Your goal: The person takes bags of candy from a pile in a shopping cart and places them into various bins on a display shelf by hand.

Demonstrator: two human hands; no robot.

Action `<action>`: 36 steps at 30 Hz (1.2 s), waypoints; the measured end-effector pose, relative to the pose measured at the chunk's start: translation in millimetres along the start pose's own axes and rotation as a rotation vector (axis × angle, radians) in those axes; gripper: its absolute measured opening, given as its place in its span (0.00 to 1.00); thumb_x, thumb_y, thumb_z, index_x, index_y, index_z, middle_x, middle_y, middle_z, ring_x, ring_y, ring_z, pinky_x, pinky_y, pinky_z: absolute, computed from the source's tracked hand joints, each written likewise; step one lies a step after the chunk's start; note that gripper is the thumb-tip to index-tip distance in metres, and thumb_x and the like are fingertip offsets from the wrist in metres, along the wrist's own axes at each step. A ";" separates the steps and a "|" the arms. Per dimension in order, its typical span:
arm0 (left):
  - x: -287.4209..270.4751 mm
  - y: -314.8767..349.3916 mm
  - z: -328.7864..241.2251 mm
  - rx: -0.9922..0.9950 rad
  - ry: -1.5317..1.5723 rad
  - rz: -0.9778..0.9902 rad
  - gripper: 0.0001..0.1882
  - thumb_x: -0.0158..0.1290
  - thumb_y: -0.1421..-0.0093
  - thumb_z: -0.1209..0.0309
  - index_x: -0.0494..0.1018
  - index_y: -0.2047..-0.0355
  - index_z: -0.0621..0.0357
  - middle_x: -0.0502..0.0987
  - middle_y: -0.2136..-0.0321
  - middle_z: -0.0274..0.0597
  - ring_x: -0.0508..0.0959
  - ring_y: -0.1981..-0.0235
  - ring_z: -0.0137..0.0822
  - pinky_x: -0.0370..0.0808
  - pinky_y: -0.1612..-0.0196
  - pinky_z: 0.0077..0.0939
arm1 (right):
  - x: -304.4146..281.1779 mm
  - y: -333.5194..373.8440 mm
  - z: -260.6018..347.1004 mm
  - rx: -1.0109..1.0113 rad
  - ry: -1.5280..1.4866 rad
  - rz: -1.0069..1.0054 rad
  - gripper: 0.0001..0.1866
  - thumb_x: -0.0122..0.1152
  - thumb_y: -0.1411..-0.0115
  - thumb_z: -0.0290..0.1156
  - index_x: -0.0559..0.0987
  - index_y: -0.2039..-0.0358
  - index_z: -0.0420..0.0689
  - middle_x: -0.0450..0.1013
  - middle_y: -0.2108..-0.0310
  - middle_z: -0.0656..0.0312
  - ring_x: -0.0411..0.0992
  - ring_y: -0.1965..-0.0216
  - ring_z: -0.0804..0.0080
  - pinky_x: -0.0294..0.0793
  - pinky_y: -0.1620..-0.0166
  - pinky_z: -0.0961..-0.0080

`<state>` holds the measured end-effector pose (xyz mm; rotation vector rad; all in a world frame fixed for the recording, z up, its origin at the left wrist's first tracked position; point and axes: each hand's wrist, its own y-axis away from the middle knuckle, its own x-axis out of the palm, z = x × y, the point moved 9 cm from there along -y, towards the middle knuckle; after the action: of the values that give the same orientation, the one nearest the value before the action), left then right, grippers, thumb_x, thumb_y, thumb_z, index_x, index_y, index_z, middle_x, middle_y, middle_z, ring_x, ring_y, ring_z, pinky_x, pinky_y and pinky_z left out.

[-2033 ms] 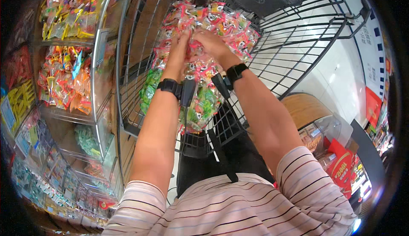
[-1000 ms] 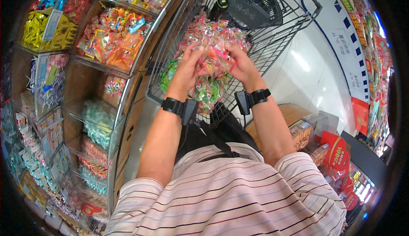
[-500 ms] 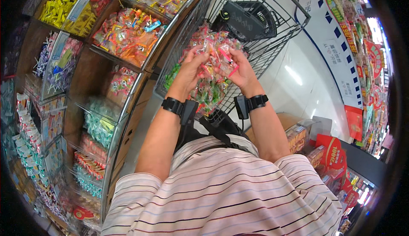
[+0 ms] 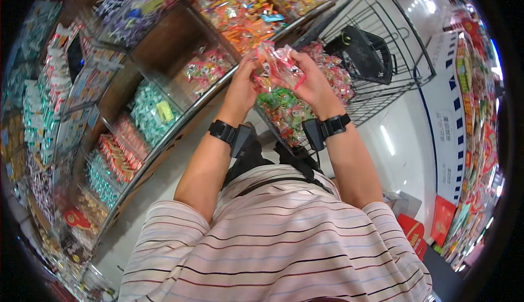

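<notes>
Small clear candy packets with pink edges (image 4: 270, 64) are gripped between my two hands, several bunched together. My left hand (image 4: 244, 84) closes on their left side and my right hand (image 4: 315, 84) on their right. Both hands are raised above the near left edge of the shopping cart (image 4: 376, 103), beside the candy bins. Below them, the cart holds a heap of pink-wrapped packets (image 4: 334, 75) and green-wrapped packets (image 4: 279, 101). My fingers partly cover the packets, so their exact number is hidden.
A black basket-like piece (image 4: 363, 56) sits at the cart's far end. Left of the cart runs a bin shelf, including an orange candy bin (image 4: 234, 15), a partly filled bin of pink packets (image 4: 207, 70) and teal-wrapped candies (image 4: 153, 114). Packed shelves (image 4: 477, 84) line the right.
The view has turned left toward the bins, so the cart now appears farther right. My hands, still holding the packets, have gone from over the cart's middle to its shelf-side edge.
</notes>
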<state>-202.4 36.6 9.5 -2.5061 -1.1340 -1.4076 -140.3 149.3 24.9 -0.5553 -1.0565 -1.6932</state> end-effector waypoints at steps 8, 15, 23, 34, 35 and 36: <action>-124.1 26.6 -49.8 0.142 0.176 -0.222 0.20 0.42 0.31 0.61 0.68 0.44 0.58 0.77 0.48 0.46 0.78 0.49 0.43 0.78 0.46 0.46 | 67.2 -79.9 -80.8 0.154 0.115 0.011 0.14 0.53 0.32 0.37 0.72 0.50 0.45 0.76 0.52 0.58 0.77 0.52 0.63 0.84 0.56 0.55; -182.1 32.1 -73.5 0.247 0.305 -0.378 0.20 0.41 0.29 0.63 0.67 0.45 0.65 0.75 0.48 0.53 0.76 0.46 0.48 0.74 0.41 0.47 | 85.6 -124.6 -127.3 0.264 0.179 -0.048 0.13 0.49 0.31 0.35 0.72 0.50 0.45 0.75 0.52 0.58 0.77 0.53 0.62 0.82 0.52 0.52; -217.6 33.7 -82.4 0.312 0.385 -0.526 0.20 0.39 0.28 0.63 0.64 0.45 0.67 0.70 0.44 0.56 0.72 0.43 0.53 0.69 0.38 0.57 | 79.7 -140.8 -141.8 0.271 0.261 -0.151 0.24 0.58 0.34 0.39 0.65 0.40 0.47 0.66 0.44 0.51 0.66 0.41 0.55 0.70 0.39 0.52; -227.8 49.9 -100.2 0.392 0.129 -0.684 0.14 0.47 0.31 0.60 0.69 0.61 0.59 0.74 0.66 0.40 0.77 0.66 0.35 0.80 0.61 0.34 | 65.0 -109.6 -111.0 0.255 0.211 0.102 0.27 0.52 0.31 0.46 0.68 0.45 0.33 0.70 0.49 0.44 0.72 0.47 0.54 0.74 0.42 0.59; -224.1 51.5 -99.0 0.386 0.124 -0.684 0.14 0.47 0.31 0.60 0.69 0.61 0.59 0.74 0.66 0.40 0.77 0.66 0.35 0.80 0.61 0.34 | 56.6 -102.7 -105.5 0.260 0.238 0.124 0.25 0.51 0.30 0.46 0.71 0.48 0.35 0.74 0.52 0.47 0.75 0.51 0.57 0.76 0.45 0.60; -207.8 47.2 -100.5 0.371 0.026 -0.599 0.13 0.47 0.31 0.60 0.70 0.63 0.58 0.74 0.70 0.37 0.76 0.69 0.33 0.78 0.66 0.29 | 39.5 -97.4 -99.9 0.255 0.219 0.082 0.21 0.51 0.30 0.45 0.75 0.53 0.37 0.77 0.58 0.53 0.77 0.55 0.61 0.79 0.50 0.61</action>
<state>-311.2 -154.4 -75.5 -1.9664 -2.0326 -1.1590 -232.3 53.1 -32.7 -0.2397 -1.0551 -1.4822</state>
